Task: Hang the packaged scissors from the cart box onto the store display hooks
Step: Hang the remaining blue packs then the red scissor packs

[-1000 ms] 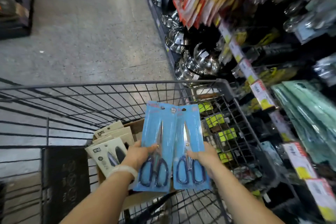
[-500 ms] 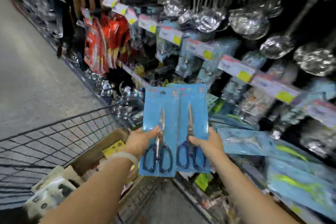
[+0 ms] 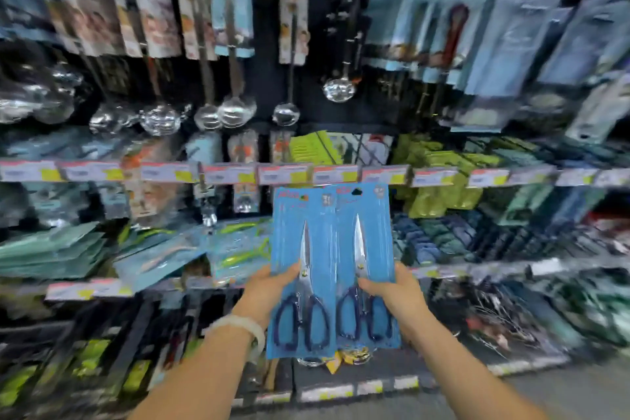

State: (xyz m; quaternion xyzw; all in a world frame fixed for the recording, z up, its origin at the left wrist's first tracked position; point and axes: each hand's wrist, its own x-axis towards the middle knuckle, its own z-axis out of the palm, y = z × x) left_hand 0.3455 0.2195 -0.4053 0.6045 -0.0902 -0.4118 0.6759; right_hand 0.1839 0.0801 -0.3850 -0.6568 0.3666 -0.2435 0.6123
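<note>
Two blue card packs of scissors with dark blue handles stand upright side by side in front of the store display. My left hand (image 3: 269,288) grips the left scissors pack (image 3: 303,242) at its left edge, thumb on the front. My right hand (image 3: 395,293) grips the right scissors pack (image 3: 366,235) at its right edge. Each pack has a hang hole near its top, just below a rail of price tags (image 3: 283,174). The cart and its box are out of view.
Packed display wall ahead: ladles (image 3: 235,109) and carded utensils hang on the upper hooks, blue packs (image 3: 504,41) at the upper right, green packs (image 3: 439,177) right of centre, teal and blue packs (image 3: 163,259) on the left. Lower shelves hold dark goods. The view is blurred.
My view has swung from the cart up and right to face the display wall. Both hands have carried the two scissors packs upright toward the shelves, still gripping them.
</note>
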